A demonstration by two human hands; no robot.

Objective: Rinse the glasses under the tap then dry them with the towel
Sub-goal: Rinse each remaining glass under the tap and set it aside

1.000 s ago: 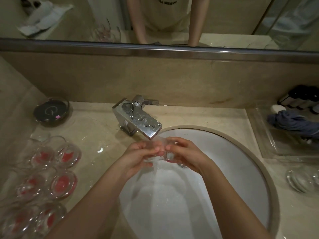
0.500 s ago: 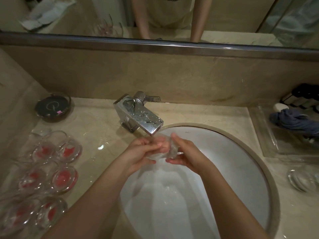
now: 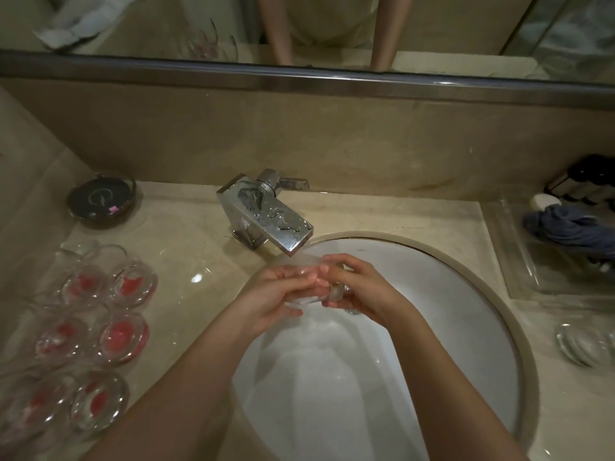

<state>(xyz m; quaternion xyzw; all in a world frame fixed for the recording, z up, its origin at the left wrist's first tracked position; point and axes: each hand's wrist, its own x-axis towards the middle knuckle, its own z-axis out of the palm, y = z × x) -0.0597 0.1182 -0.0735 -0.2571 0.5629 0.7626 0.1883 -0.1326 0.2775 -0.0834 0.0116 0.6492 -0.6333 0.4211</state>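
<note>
Two hands meet under the tap (image 3: 266, 217), both curled round one clear glass (image 3: 327, 289) held over the basin (image 3: 449, 327). Left hand (image 3: 266, 294) cups it from the tap side, fingers wrapped across the front; right hand (image 3: 362, 287) pinches the other end, thumb on top. Glass sits just below the spout mouth, close to it but apart. Whether water runs is hard to tell; a faint sheen shows on the fingers.

Judgement on doing it well: keep the glass low in the basin so a slip falls short, turn it so water reaches inside and the thick base, don't knock the rim on the metal spout. Wet glass is slick, so a full wrap probably beats a fingertip pinch.

Six-odd other glasses (image 3: 123, 334) stand grouped on the bench (image 3: 186, 247) at the left, touching or nearly so, clear with heavy bases and red showing at the bottom. Bench is glossy beige stone. Tap is squared, chrome, beaded with droplets. Basin is smooth, white, oval. Blue-grey cloth (image 3: 572, 227), soft and crumpled, possibly the towel, lies in a clear tray (image 3: 512, 261) at the right, well apart from the hands.
</note>
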